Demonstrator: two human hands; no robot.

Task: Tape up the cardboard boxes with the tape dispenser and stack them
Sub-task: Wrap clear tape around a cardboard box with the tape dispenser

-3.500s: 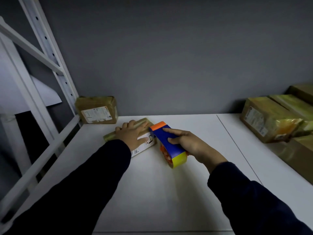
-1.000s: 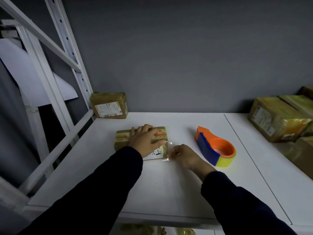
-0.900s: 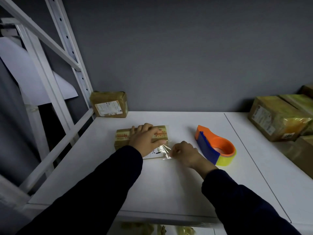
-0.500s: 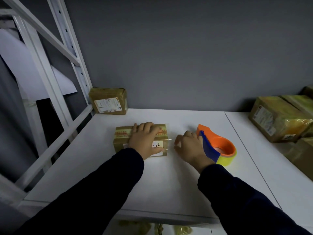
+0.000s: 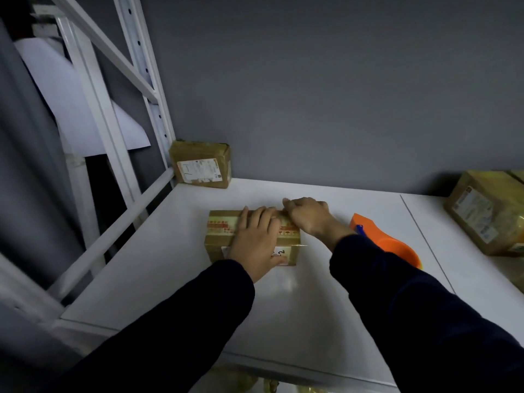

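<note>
Sealing step: at centre frame the left hand (image 5: 255, 242) lies flat on the small box (image 5: 219, 239) on the worktop (image 5: 283, 302). The right hand (image 5: 309, 217) curls over its far edge, perhaps smoothing tape; its grip is unclear. The next move calls for both hands lifting it to stack.

The flat brown cardboard box (image 5: 221, 236) is sitting midway on the white shelf board (image 5: 170, 265). Behind it to the left, a squat brown cardboard parcel (image 5: 201, 165) is standing beside the white metal upright (image 5: 141, 66) (right at the wall). Right of the box, apart from it, the orange-and-blue plastic tape dispenser (image 5: 391, 245) is lying, with a large brown cardboard carton (image 5: 487, 217) sitting farther right. The left hand (image 5: 255, 245) is lying on the box's top and the right hand (image 5: 307, 215) is resting on its far right corner.
</note>
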